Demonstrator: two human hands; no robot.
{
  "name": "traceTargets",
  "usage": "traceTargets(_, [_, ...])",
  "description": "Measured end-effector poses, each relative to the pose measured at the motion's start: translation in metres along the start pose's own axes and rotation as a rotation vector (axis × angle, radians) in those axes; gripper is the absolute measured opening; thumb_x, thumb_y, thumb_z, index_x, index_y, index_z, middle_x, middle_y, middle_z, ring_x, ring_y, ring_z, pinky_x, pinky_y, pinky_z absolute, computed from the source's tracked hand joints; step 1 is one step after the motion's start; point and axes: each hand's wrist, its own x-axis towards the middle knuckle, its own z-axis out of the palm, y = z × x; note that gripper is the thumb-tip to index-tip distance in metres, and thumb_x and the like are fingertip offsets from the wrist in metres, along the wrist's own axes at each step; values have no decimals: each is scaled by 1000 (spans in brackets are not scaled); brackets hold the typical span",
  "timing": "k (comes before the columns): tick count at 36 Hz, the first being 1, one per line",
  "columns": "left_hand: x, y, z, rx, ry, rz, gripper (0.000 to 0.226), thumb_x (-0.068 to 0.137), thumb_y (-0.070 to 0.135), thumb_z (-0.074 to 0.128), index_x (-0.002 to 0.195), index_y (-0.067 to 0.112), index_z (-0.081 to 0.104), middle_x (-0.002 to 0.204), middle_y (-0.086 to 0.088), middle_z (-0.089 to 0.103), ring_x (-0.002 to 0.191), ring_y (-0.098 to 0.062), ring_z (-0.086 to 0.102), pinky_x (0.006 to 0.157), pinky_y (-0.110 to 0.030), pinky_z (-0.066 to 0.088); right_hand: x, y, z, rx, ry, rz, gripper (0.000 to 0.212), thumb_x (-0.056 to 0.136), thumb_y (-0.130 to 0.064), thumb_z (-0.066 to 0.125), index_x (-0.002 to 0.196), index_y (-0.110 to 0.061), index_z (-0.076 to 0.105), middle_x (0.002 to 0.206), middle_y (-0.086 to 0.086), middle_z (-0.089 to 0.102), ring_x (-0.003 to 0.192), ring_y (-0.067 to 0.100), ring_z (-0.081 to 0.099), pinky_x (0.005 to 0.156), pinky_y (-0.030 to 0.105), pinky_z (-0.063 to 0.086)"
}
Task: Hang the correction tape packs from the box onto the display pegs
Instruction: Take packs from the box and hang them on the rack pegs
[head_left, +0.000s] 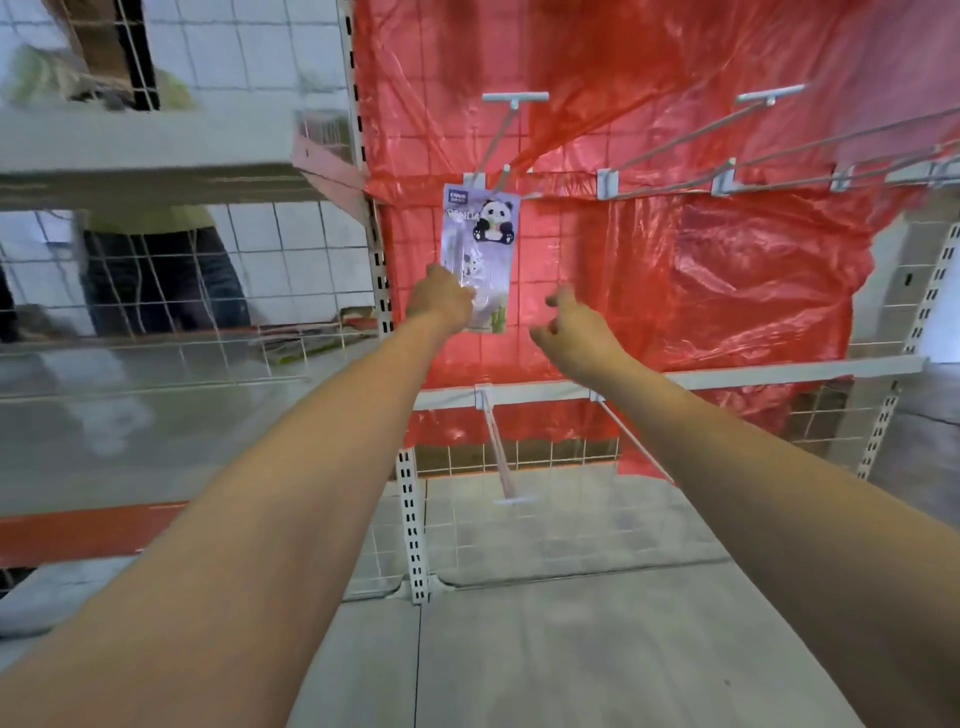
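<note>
My left hand (441, 301) grips the lower left part of a correction tape pack (480, 249), fingers curled round its edge. The pack (pale purple card with a panda printed near the top) hangs upright against the red plastic sheet (727, 270) that covers the wire grid of the display. Its top edge sits right at the base of a long white peg (501, 143), which slopes up towards me and ends in a flat crossbar; whether the card's hole is actually threaded on the peg I cannot tell, as the picture is blurred there.

My right hand (576, 325) is just to the right of the pack, not touching it, holding nothing, its fingers loosely bent and spread.

More white pegs (675, 137) stick out from the same rail further right, all bare. A lower peg (501, 457) points down and out from a second rail beneath my hands. Below is a grey shelf (571, 649). To the left, through another wire grid, a person (156, 270) in a yellow-green top and dark trousers stands on the far side.
</note>
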Motion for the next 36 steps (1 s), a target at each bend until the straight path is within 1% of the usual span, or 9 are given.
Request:
traceTargets(4, [10, -3, 0, 91, 12, -3, 43, 99, 20, 48, 133, -5, 40, 128, -24, 54, 114, -38, 55, 77, -35, 42, -10, 9, 5, -240, -29, -47, 48, 100, -24, 46, 141, -4, 31, 135, 19, 44, 120, 38, 47, 93, 43, 40])
traceTargets(6, [12, -4, 2, 124, 41, 29, 45, 98, 21, 49, 133, -6, 40, 130, -24, 51, 119, -37, 52, 91, -37, 42, -19, 15, 6, -380, -26, -67, 47, 100, -25, 43, 142, -6, 30, 138, 17, 42, 123, 36, 44, 94, 44, 40])
traceTargets(9, [14, -7, 5, 146, 74, 74, 45, 98, 20, 47, 134, -6, 40, 132, -24, 50, 120, -37, 50, 96, -38, 41, -34, 23, 9, -524, -1, -54, 45, 100, -26, 41, 140, -8, 31, 139, 13, 42, 126, 33, 42, 97, 46, 38])
traceTargets(11, [13, -9, 5, 159, 89, 90, 44, 98, 18, 47, 135, -5, 39, 134, -23, 48, 121, -37, 49, 93, -39, 41, -44, 27, 8, -596, 19, -37, 43, 100, -23, 40, 139, -8, 32, 139, 13, 43, 127, 32, 41, 99, 46, 36])
traceTargets(14, [14, -12, 4, 189, 63, 126, 41, 100, 16, 43, 137, -3, 40, 137, -20, 45, 120, -35, 50, 77, -33, 38, -58, 29, 3, -663, 30, 10, 41, 99, -22, 39, 138, -9, 33, 138, 13, 43, 128, 31, 41, 103, 47, 33])
traceTargets(18, [8, -15, 10, 129, 59, 119, 44, 98, 13, 49, 135, -8, 38, 131, -21, 50, 118, -37, 52, 85, -37, 44, -77, 30, -2, -704, 46, 37, 38, 99, -21, 40, 134, -9, 36, 133, 13, 46, 125, 31, 43, 104, 48, 33])
traceTargets(21, [-10, -27, 21, 129, -11, 133, 36, 96, 11, 52, 126, -7, 46, 122, -18, 56, 110, -36, 57, 77, -36, 44, -93, 31, -4, -727, 38, 52, 36, 100, -25, 41, 131, -9, 37, 134, 12, 46, 126, 31, 42, 102, 48, 34])
traceTargets(26, [-43, -29, 39, 197, -82, 275, 37, 98, 22, 49, 124, -4, 46, 124, -23, 57, 110, -39, 57, 78, -38, 44, -122, 42, -9, -746, 19, 127, 38, 102, -34, 38, 132, -11, 37, 137, 10, 45, 126, 30, 44, 99, 49, 36])
traceTargets(36, [-133, 9, 61, 314, -199, 714, 40, 98, 36, 48, 120, 3, 46, 118, -23, 57, 109, -42, 55, 80, -42, 43, -191, 58, -22, -761, 0, 294, 46, 100, -30, 39, 141, -10, 32, 146, 10, 37, 131, 29, 40, 102, 47, 35])
